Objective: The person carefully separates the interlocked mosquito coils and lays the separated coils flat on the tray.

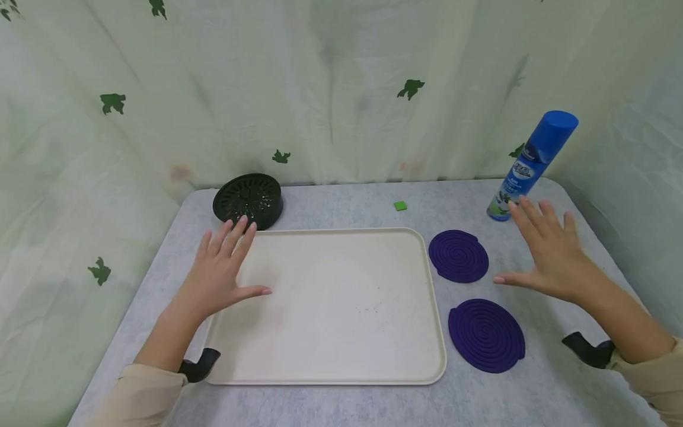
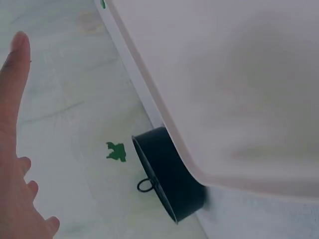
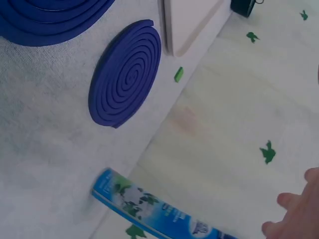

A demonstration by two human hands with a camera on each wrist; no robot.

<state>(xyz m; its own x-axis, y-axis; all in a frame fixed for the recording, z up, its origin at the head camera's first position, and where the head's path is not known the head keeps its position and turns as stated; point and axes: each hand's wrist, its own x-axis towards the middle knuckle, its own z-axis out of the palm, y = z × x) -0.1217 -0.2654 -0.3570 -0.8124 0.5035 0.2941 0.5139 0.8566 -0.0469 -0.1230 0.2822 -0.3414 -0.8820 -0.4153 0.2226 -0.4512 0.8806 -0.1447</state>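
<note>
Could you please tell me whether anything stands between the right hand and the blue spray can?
Nothing visible does: in the head view the right hand slightly overlaps the lower end of the blue spray can, and the farther purple mat lies left of that path.

This is a small table space screened off by pale sheeting (image 1: 341,95) with green leaf patches (image 1: 411,89), hung beyond the far, left and right edges of the tabletop (image 1: 331,204). The spray can (image 1: 533,159) near the far right corner is a household item; home or studio, I cannot tell.
</note>
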